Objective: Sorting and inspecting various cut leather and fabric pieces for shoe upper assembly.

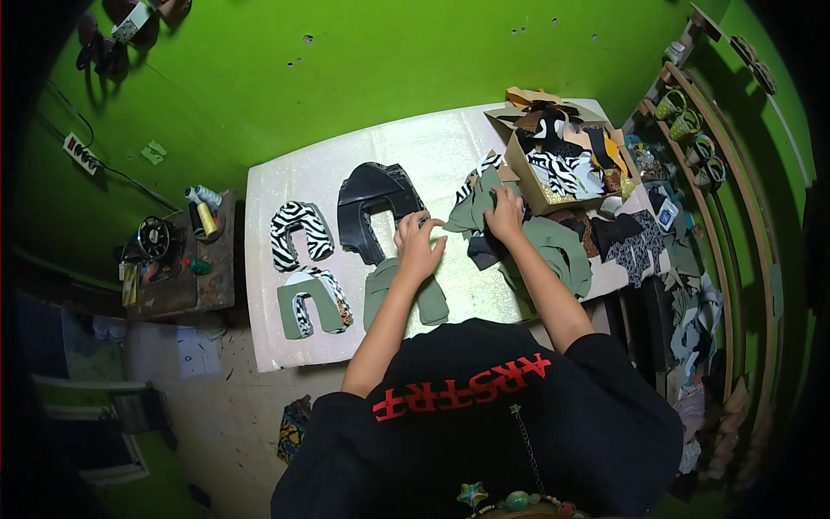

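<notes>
My right hand (505,218) is closed on an olive-green material piece (474,208) at the near side of the scrap heap. My left hand (418,244) is open, its fingers apart, beside the pointed left end of that piece; whether it touches the piece I cannot tell. Just beyond and left of it lies a stack of black U-shaped pieces (363,206). Partly under my left forearm are olive-green U-shaped pieces (432,303). Farther left lie zebra-print U-shaped pieces (285,238) and, nearer me, a green U-shaped stack (296,303) with patterned pieces.
A cardboard box (526,180) overflowing with scraps stands at the table's (285,177) far right. More olive-green pieces (562,251) lie below it. Left of the table is a wooden stand (186,290) with thread spools (206,218). A wooden rack (722,216) with sandals lines the right wall.
</notes>
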